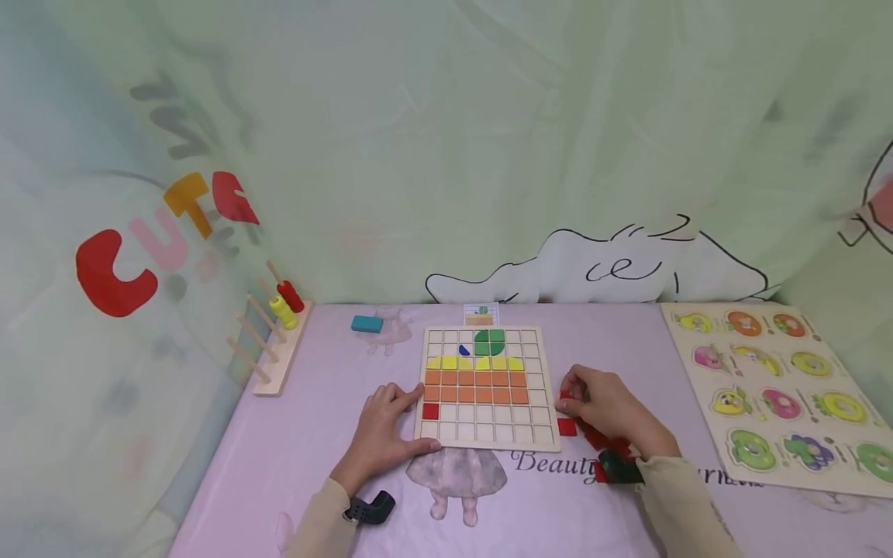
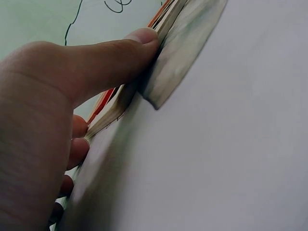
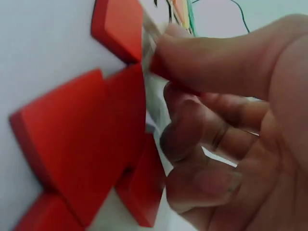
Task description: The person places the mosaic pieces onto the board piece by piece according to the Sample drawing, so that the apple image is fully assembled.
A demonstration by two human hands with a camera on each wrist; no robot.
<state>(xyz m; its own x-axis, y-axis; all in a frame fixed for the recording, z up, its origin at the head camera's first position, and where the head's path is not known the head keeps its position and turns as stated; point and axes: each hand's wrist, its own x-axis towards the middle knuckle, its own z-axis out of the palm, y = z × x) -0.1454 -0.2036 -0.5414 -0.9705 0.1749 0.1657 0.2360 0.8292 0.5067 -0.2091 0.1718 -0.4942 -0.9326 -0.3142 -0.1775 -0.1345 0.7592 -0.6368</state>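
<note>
A wooden grid board (image 1: 544, 387) carries rows of orange tiles (image 1: 474, 387), yellow pieces, green quarter shapes, a small blue piece and one red tile (image 1: 430, 411) at the left. My left hand (image 1: 382, 434) holds the board's near left corner, thumb (image 2: 120, 53) along the front edge and fingers against the left side. Beside the board's right edge, my right hand (image 1: 605, 403) pinches a red tile (image 3: 163, 70) between thumb and fingers. Below that hand lie several loose red tiles (image 3: 77, 139), one of them (image 1: 567, 427) close to the board; the hand and wrist camera partly cover the others.
Behind the board stands a small pattern card (image 1: 481, 314). A teal block (image 1: 367, 324) lies to its left. Further left is a wooden peg stand (image 1: 287, 353) with yellow and red beads. A fruit puzzle board (image 1: 767, 387) fills the right side. A printed curtain (image 1: 488, 155) hangs behind.
</note>
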